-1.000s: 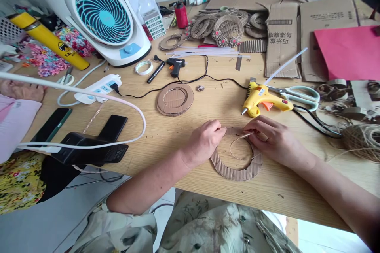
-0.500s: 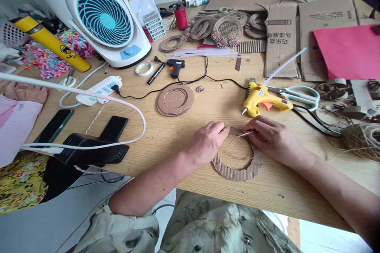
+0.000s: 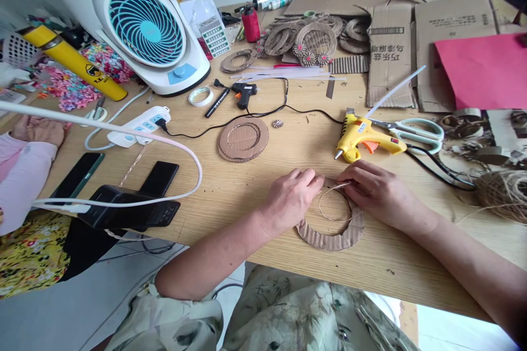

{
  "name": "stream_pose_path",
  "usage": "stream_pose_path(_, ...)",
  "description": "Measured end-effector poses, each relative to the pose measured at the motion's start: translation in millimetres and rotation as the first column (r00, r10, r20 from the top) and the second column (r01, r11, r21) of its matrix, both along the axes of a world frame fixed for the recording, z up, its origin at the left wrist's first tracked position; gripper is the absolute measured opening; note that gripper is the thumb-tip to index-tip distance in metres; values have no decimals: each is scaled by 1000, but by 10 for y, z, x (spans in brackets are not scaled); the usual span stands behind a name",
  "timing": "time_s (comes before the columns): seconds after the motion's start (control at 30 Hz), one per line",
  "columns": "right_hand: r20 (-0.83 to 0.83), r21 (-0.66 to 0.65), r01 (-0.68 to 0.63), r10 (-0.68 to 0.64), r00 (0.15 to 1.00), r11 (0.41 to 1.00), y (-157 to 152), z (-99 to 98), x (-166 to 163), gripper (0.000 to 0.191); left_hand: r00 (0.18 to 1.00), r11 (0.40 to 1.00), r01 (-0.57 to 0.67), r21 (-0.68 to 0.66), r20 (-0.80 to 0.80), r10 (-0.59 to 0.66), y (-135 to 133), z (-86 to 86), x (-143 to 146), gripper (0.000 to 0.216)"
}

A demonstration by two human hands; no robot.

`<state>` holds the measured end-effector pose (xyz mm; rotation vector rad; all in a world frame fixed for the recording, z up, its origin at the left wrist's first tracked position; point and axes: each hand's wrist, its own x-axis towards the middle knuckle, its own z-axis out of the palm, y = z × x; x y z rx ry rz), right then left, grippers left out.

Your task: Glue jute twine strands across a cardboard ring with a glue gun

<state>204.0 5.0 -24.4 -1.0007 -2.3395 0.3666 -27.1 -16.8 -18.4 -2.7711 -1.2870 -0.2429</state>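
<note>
A corrugated cardboard ring (image 3: pixel 331 238) lies flat near the table's front edge. My left hand (image 3: pixel 293 198) rests on the ring's upper left part, fingers curled and pinching the twine (image 3: pixel 334 203) against the cardboard. My right hand (image 3: pixel 376 192) presses on the upper right part, fingertips closed on the same twine. The twine loops loosely inside the ring's hole and trails right toward a twine ball (image 3: pixel 500 193).
A yellow glue gun (image 3: pixel 364 137) and scissors (image 3: pixel 415 134) lie just behind my hands. Cardboard discs (image 3: pixel 242 139), a small black glue gun (image 3: pixel 244 91), a fan (image 3: pixel 150 30), a power strip (image 3: pixel 138 125), phones (image 3: pixel 127 197) and cardboard sheets (image 3: pixel 391 49) fill the table. Another person's sleeve (image 3: pixel 20 175) is at left.
My left hand slid a little right along the ring's top, toward my right hand. The right hand and the ring stayed put.
</note>
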Motion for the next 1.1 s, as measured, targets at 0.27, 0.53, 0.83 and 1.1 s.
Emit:
stream_pose_path(0.27, -22, -1, 0, 0, 1000, 1000, 5, 8, -11, 9, 1000, 999, -13, -29, -26, 12, -5, 45, 36, 24)
stream_pose_path(0.53, -13, 8, 3, -3, 1000, 1000, 4, 17, -22, 8, 999, 999, -6, -53, -42, 4, -2, 44, 47, 24)
stream_pose_path(0.83, -20, -20, 5, -6, 1000, 1000, 0, 4, -4, 10, 988, 995, -55, -78, 137, 65, 26, -15, -3, 20)
stream_pose_path(1.1, -13, -1, -9, 9, 1000, 1000, 10, -20, 2, 8, 993, 994, 5, -107, 120, 8, 30, -29, -32, 26)
